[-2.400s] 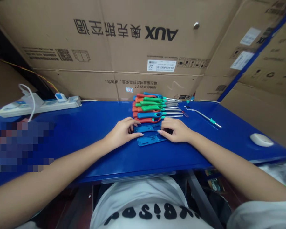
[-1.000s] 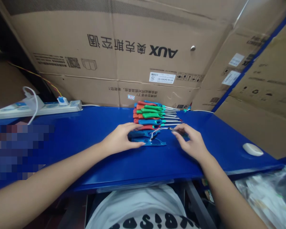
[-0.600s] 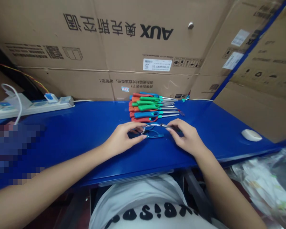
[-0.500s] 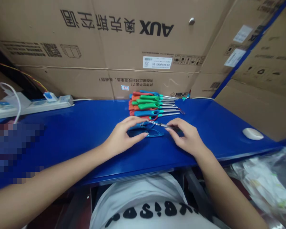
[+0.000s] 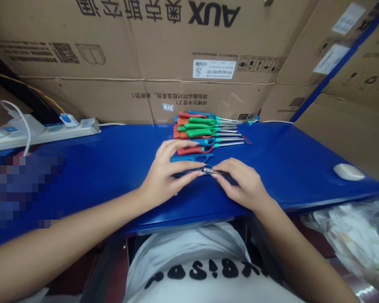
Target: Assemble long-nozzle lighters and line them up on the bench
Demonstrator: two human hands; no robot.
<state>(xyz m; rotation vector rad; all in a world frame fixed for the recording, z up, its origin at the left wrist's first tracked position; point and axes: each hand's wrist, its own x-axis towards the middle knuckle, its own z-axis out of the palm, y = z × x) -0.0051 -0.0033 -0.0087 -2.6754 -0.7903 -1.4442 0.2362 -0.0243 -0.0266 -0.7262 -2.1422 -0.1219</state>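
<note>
My left hand [image 5: 167,168] pinches the left end of a thin metal lighter tube [image 5: 207,170] between thumb and index finger, its other fingers raised. My right hand [image 5: 244,183] grips the same tube farther right; much of the tube is hidden by those fingers. Behind the left fingers lies a blue plastic handle half [image 5: 192,158], and another blue part is mostly covered by them. A pile of long-nosed lighters [image 5: 202,133] with red, orange, green and blue handles lies just beyond, metal noses pointing right.
A cardboard panel [image 5: 164,75] stands along the back of the blue table [image 5: 113,168]. The power strip [image 5: 44,136] with cables is at left. Toward the right edge sits a white computer mouse [image 5: 349,172]; clear plastic bags [image 5: 350,240] are below it.
My left thumb and index finger have closed onto the tube's left end, where thin wires showed before. Both hands are closer together. The camera view has tilted down slightly.
</note>
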